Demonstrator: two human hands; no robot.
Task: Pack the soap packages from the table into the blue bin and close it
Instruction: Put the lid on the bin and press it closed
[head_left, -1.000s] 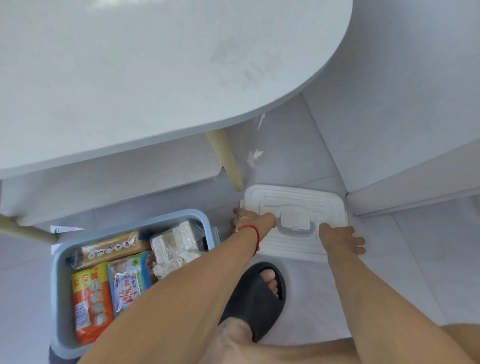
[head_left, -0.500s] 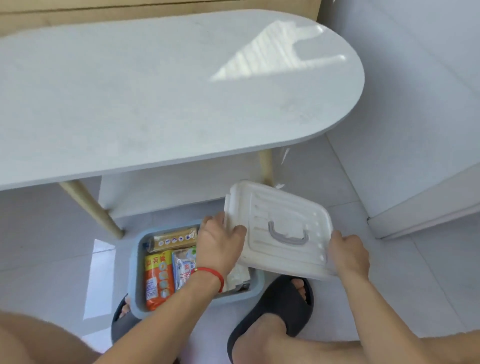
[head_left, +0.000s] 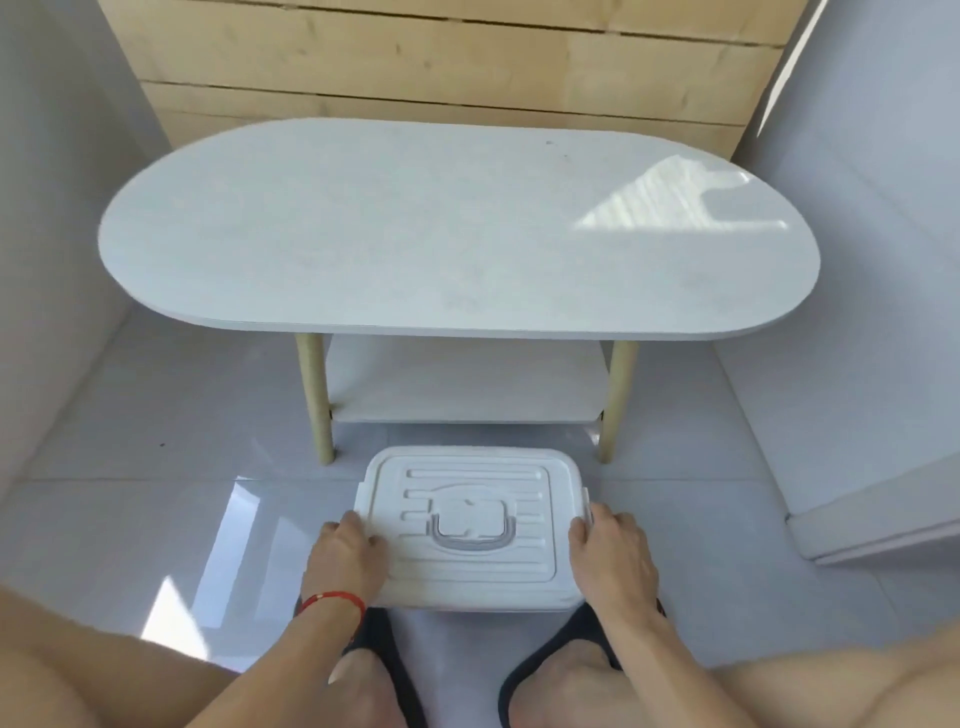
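Our left hand (head_left: 345, 553) lies palm-down on the left edge of the white lid (head_left: 470, 525), fingers (head_left: 371, 540) curled over its rim and pressing on it. Our right hand (head_left: 613, 553) mirrors it on the right edge, fingers (head_left: 597, 519) bent over that rim near a side latch. Both hands grip the lid, well apart from each other, one on each side. A red string (head_left: 332, 600) circles the left wrist.

The lid sits flat on the bin, its grey handle (head_left: 470, 540) folded down at the middle. The bin stands on the floor (head_left: 156, 467) just before the table (head_left: 457, 234), between our slippers (head_left: 550, 654).

The lid covers the bin fully, so we cannot see its blue walls or the soap inside. We cannot tell whether the latches are snapped. Our legs are cut off at the bottom edge.
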